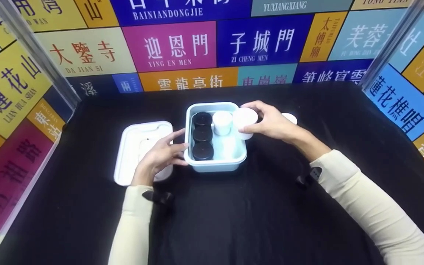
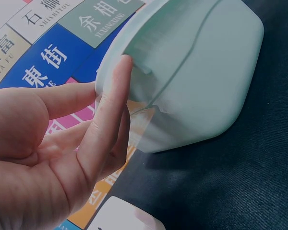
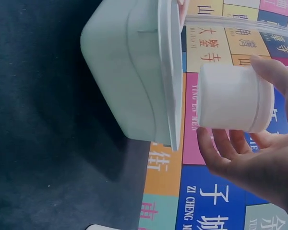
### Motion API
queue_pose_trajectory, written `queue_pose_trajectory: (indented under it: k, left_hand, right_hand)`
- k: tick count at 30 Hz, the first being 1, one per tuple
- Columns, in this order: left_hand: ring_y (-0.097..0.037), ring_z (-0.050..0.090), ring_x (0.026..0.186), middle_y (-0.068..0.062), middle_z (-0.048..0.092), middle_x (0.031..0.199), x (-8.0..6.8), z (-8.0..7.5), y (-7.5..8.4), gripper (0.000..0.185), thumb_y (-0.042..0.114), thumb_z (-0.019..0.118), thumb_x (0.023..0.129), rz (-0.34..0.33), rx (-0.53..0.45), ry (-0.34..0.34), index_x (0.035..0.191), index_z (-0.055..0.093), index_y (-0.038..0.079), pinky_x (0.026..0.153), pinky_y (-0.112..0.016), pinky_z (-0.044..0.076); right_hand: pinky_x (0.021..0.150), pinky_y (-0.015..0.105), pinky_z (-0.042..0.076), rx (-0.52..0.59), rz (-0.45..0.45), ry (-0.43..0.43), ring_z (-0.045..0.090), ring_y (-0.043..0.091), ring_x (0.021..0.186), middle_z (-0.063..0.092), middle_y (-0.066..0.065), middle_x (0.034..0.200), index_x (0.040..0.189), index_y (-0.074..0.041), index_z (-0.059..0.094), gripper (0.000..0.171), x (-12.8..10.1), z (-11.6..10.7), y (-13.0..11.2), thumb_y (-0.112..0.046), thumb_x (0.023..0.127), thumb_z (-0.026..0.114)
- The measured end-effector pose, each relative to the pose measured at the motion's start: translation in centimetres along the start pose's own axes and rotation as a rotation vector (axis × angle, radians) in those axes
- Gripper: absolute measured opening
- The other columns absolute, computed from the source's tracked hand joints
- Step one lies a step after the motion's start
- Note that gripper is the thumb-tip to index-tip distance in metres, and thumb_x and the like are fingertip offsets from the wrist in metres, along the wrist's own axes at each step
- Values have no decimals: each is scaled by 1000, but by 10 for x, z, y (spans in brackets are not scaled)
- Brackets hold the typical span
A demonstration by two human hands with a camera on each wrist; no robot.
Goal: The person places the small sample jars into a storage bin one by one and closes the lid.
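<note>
A pale green-blue box holds a column of several black-lidded jars along its left side and a white jar at the back. My left hand holds the box's left rim, its thumb at the rim and its fingers against the outer wall. Just over the box's right rim, my right hand grips a white jar by its sides, between thumb and fingers. In the right wrist view this jar is apart from the box's side.
A white lid lies left of the box, partly hidden behind my left hand. Another white round thing shows behind my right wrist. Black cloth covers the table, with colourful printed panels standing around it.
</note>
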State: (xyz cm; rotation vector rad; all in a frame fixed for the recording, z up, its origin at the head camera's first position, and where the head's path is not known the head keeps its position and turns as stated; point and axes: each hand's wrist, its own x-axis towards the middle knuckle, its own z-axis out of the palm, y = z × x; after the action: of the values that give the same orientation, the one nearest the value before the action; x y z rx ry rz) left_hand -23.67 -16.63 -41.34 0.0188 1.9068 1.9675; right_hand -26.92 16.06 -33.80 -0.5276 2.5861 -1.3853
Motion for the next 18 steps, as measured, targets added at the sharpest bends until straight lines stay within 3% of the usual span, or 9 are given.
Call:
queue_pose_trajectory:
  k: [9, 18]
  left_hand:
    - [-22, 73, 80, -16, 68, 102, 1, -1, 0, 66, 8, 59, 100, -11, 6, 18, 158, 30, 19, 69, -36, 66]
    - [-21, 73, 80, -15, 68, 101, 1, -1, -1, 66, 8, 58, 100, -7, -3, 3, 158, 29, 18, 69, -35, 66]
  right_hand:
    - [98, 32, 49, -41, -26, -63, 55, 26, 113, 59, 15, 131, 139, -7, 52, 67, 18, 2, -9, -18, 80, 82]
    - [107, 42, 47, -196, -8, -161, 54, 28, 115, 60, 14, 132, 136, -6, 52, 66, 43, 4, -23, -20, 79, 82]
